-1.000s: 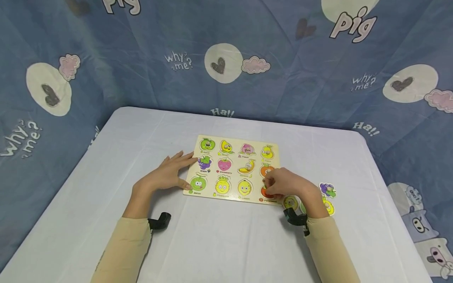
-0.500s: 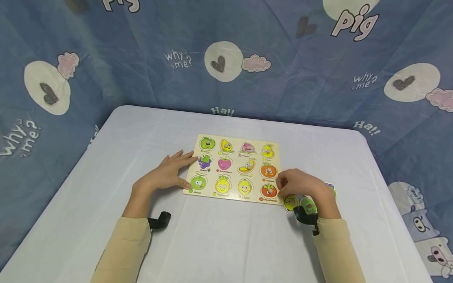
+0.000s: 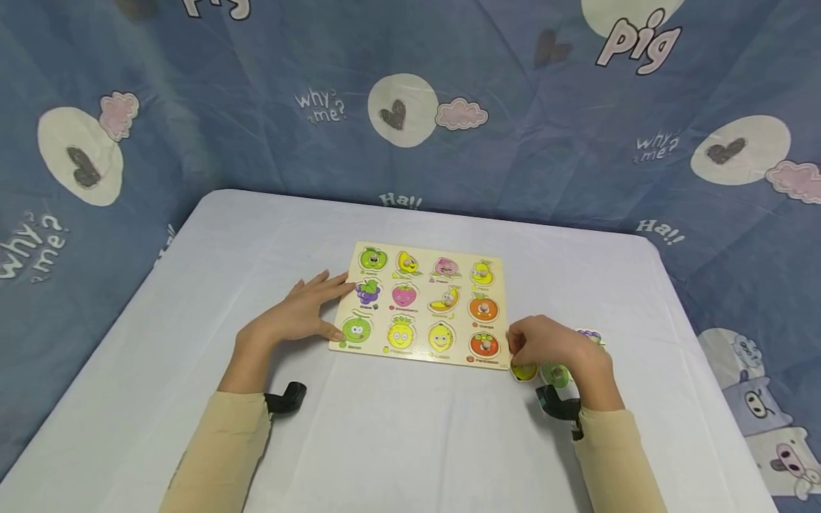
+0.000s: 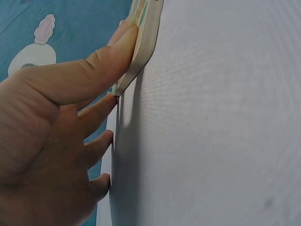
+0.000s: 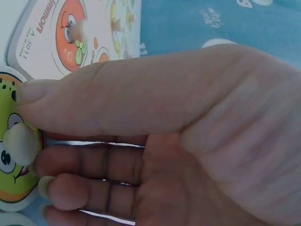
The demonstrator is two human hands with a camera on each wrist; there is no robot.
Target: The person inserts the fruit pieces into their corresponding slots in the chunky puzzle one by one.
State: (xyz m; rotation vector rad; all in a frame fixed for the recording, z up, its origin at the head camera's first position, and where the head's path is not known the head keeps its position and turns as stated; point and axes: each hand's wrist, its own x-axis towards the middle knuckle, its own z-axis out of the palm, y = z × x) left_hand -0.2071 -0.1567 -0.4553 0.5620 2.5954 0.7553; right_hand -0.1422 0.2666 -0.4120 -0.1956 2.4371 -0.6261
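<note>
A wooden fruit puzzle board (image 3: 420,353) lies on the table, its picture spots in three rows. My left hand (image 3: 288,313) rests at its left side, thumb (image 4: 106,59) over the front corner and the other fingers spread along the edge. Orange (image 3: 484,308) and persimmon (image 3: 484,345) pieces with knobs sit in the right column. My right hand (image 3: 554,349) is just past the board's right edge, over a yellow-green puzzle piece (image 3: 524,373) with a face and dark specks. Thumb and fingertips are right beside its pale knob (image 5: 21,143), with a gap between them.
A green round piece (image 3: 555,375) lies beside the yellow-green one. Farther right, a grape piece (image 3: 591,335) shows partly behind my right hand. White cloth covers the table (image 3: 398,442); a blue printed curtain (image 3: 526,164) hangs behind it.
My right hand has moved right from the persimmon piece, off the board, then down to the yellow-green piece. The orange and persimmon pieces have come into full view. My left hand stays put.
</note>
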